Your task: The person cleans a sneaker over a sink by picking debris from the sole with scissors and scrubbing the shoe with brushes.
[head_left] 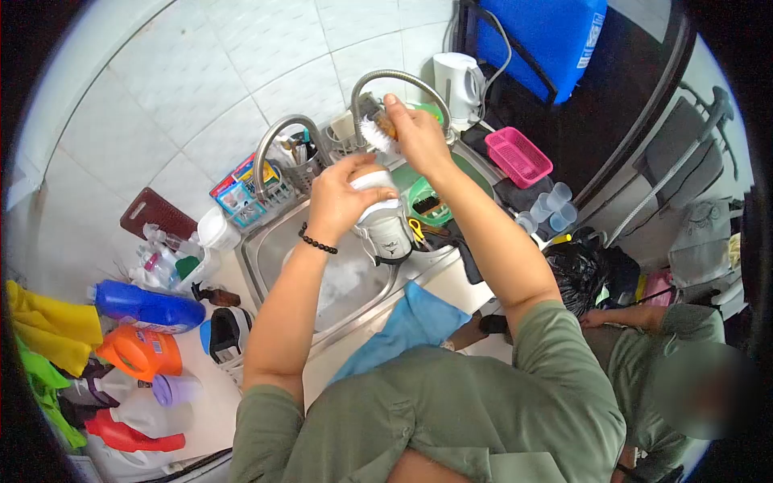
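My left hand (342, 196) grips a white shoe (391, 233) at its raised end, holding it tilted over the metal sink (299, 229). A small dark mark shows on the shoe's side. My right hand (420, 138) is closed around a brush (375, 135) with white bristles, just above the shoe. Much of the brush's body is hidden by my fingers. Whitish suds (342, 278) lie in the sink basin below. Beside the shoe, a green basket (420, 191) holds a dark-bristled brush (428, 204), with yellow-handled scissors (415, 229) close by.
A blue cloth (411, 318) hangs over the sink's front edge. On the left stand a black-and-white shoe (231, 332), a blue bottle (149, 306) and an orange jug (141, 352). Two curved faucets (266, 153) rise behind the sink. Another person (636, 362) is at the right.
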### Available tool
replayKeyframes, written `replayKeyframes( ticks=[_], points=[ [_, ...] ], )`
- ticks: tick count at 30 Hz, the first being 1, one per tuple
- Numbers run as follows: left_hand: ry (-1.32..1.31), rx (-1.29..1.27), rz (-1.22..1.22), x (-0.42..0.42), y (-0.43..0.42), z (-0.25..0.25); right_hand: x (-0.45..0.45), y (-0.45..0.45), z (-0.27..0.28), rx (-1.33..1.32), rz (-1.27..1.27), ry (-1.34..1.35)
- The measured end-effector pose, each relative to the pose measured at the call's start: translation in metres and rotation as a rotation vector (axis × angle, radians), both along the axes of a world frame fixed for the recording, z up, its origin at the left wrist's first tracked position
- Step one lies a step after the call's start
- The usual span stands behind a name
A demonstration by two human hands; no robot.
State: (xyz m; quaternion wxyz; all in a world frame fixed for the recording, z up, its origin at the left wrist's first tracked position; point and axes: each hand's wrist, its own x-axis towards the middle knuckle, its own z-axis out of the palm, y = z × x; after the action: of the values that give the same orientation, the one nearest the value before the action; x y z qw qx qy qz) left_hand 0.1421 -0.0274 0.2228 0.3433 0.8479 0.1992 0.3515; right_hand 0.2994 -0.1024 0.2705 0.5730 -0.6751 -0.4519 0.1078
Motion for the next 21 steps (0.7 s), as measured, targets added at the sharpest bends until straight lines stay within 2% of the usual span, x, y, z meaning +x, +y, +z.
replayKeyframes(
  ticks=[2,5,6,8,9,12,15,16,17,19,21],
  points=[
    [-0.015,-0.02,-0.015,0.007,0.004,-0.009,0.0,-0.005,0.004,0.009,0.091,-0.118],
    [-0.036,-0.041,0.004,0.011,-0.002,-0.011,-0.016,-0.014,0.009,0.057,0.04,-0.246],
    [-0.056,-0.072,0.002,0.012,-0.005,-0.011,-0.006,-0.001,-0.02,0.091,0.067,-0.314],
    [-0.045,-0.067,0.064,0.009,-0.011,-0.006,0.015,0.012,-0.094,0.089,-0.002,-0.123],
    [-0.08,-0.077,0.04,0.008,-0.008,-0.006,0.018,0.008,-0.1,0.091,-0.032,-0.03],
    [-0.129,-0.146,-0.035,0.005,0.001,-0.013,0.027,-0.004,-0.106,-0.167,-0.084,-0.066],
    [-0.069,-0.079,-0.074,0.007,0.004,-0.012,0.002,0.007,-0.058,0.2,-0.021,0.116],
    [-0.119,-0.095,-0.06,0.01,0.011,-0.02,-0.008,0.012,-0.057,0.35,-0.025,0.102],
    [-0.121,-0.115,-0.052,0.009,0.015,-0.025,-0.005,0.017,-0.072,0.241,-0.002,0.077],
    [-0.13,-0.147,-0.036,0.004,0.014,-0.019,0.001,0.024,-0.115,0.238,-0.062,0.131],
    [-0.136,-0.15,-0.022,-0.004,0.018,-0.019,0.02,0.025,-0.135,-0.026,-0.046,0.085]
  ],
)
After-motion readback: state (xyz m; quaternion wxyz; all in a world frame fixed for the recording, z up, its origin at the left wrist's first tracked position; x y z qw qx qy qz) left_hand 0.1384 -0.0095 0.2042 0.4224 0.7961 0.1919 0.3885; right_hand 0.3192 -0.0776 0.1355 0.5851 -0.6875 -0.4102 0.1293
